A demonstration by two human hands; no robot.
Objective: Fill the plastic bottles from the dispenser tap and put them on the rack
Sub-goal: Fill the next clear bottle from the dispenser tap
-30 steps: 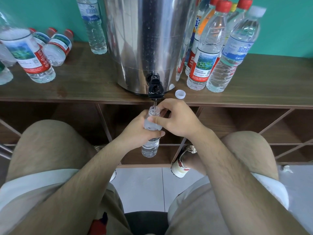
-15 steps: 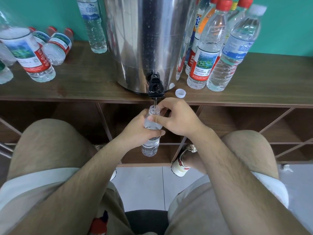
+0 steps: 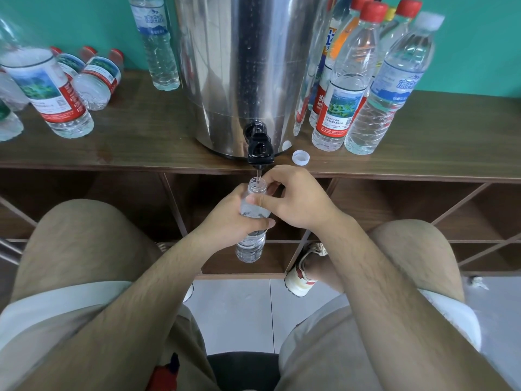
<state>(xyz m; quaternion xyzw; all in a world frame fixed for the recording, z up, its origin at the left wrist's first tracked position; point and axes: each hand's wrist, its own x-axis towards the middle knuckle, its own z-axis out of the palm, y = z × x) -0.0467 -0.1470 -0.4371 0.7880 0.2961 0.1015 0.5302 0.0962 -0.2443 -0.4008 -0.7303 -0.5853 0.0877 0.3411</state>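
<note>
A small clear plastic bottle (image 3: 251, 245) with no cap is held upright under the black tap (image 3: 260, 149) of the steel dispenser (image 3: 248, 66). A thin stream of water runs from the tap into its mouth. My left hand (image 3: 231, 218) grips the bottle round its middle. My right hand (image 3: 296, 201) holds it at the shoulder, thumb across the front and fingers curled behind the neck. Its white cap (image 3: 300, 158) lies on the wooden shelf top (image 3: 423, 142) just right of the tap.
Capped bottles (image 3: 346, 88) stand in a group right of the dispenser. Several more stand or lie at the left (image 3: 50, 91), and one stands behind (image 3: 158, 49). Below the top are open rack compartments (image 3: 380, 210). My knees and a shoe (image 3: 301, 275) sit close to the rack.
Both hands and the bottle have stayed in place under the tap while water keeps running.
</note>
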